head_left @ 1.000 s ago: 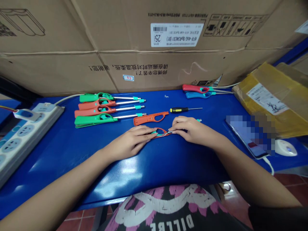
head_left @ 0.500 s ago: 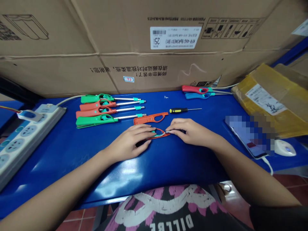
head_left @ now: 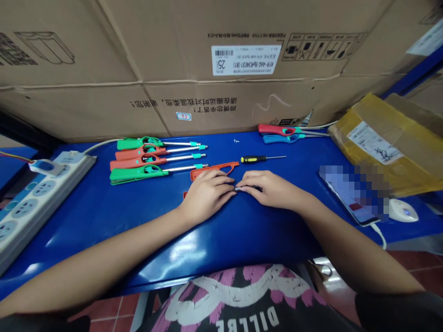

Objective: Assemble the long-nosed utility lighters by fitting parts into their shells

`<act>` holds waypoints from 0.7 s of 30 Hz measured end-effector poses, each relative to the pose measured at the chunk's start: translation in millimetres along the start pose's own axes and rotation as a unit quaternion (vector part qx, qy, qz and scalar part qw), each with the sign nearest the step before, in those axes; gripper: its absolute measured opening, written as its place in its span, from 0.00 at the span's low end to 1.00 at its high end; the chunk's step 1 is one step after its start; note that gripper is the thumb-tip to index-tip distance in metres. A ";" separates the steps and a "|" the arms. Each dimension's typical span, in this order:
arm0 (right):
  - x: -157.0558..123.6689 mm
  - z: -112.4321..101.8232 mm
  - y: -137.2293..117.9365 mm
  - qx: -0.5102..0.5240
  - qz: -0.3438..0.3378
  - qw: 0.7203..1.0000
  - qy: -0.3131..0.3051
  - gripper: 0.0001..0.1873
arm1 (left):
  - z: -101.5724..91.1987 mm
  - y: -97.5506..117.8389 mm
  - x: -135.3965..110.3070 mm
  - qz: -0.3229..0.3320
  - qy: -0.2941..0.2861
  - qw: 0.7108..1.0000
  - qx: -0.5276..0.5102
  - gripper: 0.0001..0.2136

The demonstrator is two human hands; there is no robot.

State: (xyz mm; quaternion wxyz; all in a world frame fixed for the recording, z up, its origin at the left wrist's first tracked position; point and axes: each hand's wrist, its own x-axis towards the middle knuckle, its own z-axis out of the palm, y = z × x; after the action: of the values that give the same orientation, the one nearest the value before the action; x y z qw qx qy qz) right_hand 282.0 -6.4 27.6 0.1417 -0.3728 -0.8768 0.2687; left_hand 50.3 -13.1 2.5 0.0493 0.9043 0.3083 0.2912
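Both hands rest on the blue table (head_left: 104,207), fingertips meeting. My left hand (head_left: 207,193) lies curled over an opened orange lighter body; only its orange end (head_left: 185,194) shows beside the hand. My right hand (head_left: 268,186) pinches the thin metal tube (head_left: 238,188) that sticks out of that body. A loose orange shell half (head_left: 214,168) lies just behind my left hand. Behind my right hand is a screwdriver (head_left: 263,158) with a black and yellow handle.
Several finished green and orange lighters (head_left: 152,159) lie in a row at the left, a red and a blue one (head_left: 282,134) at the back. A power strip (head_left: 31,198) is far left; phone (head_left: 349,196), mouse (head_left: 403,210) and yellow parcel (head_left: 384,138) right. Cardboard boxes (head_left: 207,83) wall the back.
My left hand slid right along the orange lighter body and now covers its trigger loop, meeting the right hand's fingertips. The right hand barely moved.
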 end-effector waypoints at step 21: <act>2.7 1.9 3.7 0.020 -0.040 0.999 0.030 0.05 | 9.5 4.9 1.5 -0.095 0.015 0.988 -0.123 0.02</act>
State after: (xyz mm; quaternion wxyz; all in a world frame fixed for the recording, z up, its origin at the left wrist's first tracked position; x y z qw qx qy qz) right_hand 281.4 -3.0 24.0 0.1859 -0.3426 -0.8807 0.2693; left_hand 59.2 -15.4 -3.3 0.1827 0.8536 0.3555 0.3340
